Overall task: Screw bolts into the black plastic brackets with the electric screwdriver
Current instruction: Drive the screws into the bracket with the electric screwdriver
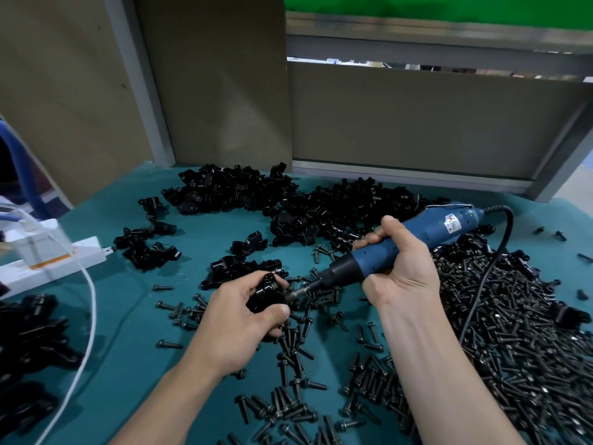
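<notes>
Holds bracket (268, 295) in curled fingers (279, 311) of left hand (244, 313), just above desk (128, 332); clasps screwdriver (417, 234) in right hand (398, 261), bit pressed to bracket. Bolt seemingly hidden. Risks slipping or cross-threading should bit slant.

A factory assembly workstation. A tabletop (128, 316) covered in teal cloth carries loose heaps of identical black plastic brackets (244, 191) and hundreds of dark bolts (513, 348). A blue corded electric screwdriver (426, 232) is held above them. Plain cardboard panels (401, 123) in a grey metal frame (141, 81) wall off the station. A white power strip (57, 264) lies at the left.
</notes>
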Demonstrator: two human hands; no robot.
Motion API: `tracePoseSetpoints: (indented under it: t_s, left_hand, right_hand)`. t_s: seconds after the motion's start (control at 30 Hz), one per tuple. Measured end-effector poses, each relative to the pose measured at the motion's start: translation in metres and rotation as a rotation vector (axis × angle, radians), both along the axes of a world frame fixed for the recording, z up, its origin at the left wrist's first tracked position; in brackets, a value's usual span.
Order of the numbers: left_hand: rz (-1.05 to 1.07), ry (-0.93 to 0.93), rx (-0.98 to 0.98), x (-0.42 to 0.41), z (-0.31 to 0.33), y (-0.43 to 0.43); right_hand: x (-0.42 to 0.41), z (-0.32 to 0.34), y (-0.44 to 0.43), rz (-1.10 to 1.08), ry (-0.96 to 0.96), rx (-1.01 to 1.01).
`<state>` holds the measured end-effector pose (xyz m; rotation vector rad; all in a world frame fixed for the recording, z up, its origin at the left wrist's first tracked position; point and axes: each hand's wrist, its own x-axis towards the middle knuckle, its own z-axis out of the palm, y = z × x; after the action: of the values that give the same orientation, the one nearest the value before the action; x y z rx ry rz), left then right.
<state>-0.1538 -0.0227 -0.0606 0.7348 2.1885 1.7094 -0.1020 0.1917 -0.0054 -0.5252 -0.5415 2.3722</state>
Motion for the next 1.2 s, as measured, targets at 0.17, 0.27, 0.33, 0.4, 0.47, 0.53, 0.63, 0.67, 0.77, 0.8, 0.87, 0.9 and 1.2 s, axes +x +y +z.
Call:
tracePoseSetpoints:
  t_s: [0.17, 0.27, 0.33, 0.4, 0.47, 0.53, 0.63, 0.67, 0.77, 0.8, 0.87, 0.9, 1.2]
  left_hand:
    - [0.005, -0.03, -0.008, -0.001, 0.002, 0.0]
    - [-0.033, -0.106, 0.016, -0.001, 0.002, 0.0]
    - [-0.059, -0.143, 0.035, -0.002, 0.002, 0.0]
    - [-0.073, -0.19, 0.061, -0.003, 0.003, 0.0]
    - [-0.1, -0.291, 0.097, -0.005, 0.004, -0.001]
    - [-0.148, -0.373, 0.111, -0.004, 0.005, -0.002]
    - [-0.206, -0.432, 0.13, 0.0, 0.006, 0.001]
    - [-0.209, -0.44, 0.135, 0.002, 0.006, 0.004]
    - [-0.179, -0.45, 0.172, 0.003, 0.008, 0.007]
    - [-0.165, -0.46, 0.187, 0.002, 0.009, 0.006]
    - [-0.14, -0.465, 0.188, 0.0, 0.01, 0.002]
    - [-0.131, -0.45, 0.173, -0.002, 0.01, 0.0]
    - [-0.058, -0.105, -0.058, 0.008, 0.006, 0.004]
  right_hand:
    - [0.0, -0.002, -0.001, -0.001, 0.007, -0.008]
    - [0.001, -0.002, -0.001, 0.0, 0.021, 0.005]
    - [0.001, 0.001, -0.002, 0.003, 0.039, 0.031]
    - [0.002, 0.004, -0.004, 0.029, 0.077, 0.063]
    - [0.004, 0.009, -0.004, 0.099, 0.127, 0.105]
    - [0.008, 0.014, 0.001, 0.187, 0.138, 0.164]
    - [0.015, 0.019, 0.011, 0.246, 0.124, 0.224]
    - [0.017, 0.019, 0.013, 0.245, 0.132, 0.222]
    - [0.02, 0.015, 0.015, 0.223, 0.169, 0.182]
    - [0.02, 0.014, 0.016, 0.215, 0.186, 0.159]
    - [0.022, 0.014, 0.021, 0.199, 0.216, 0.115]
    - [0.022, 0.014, 0.023, 0.189, 0.229, 0.098]
    - [0.008, 0.01, 0.01, 0.077, 0.089, -0.003]
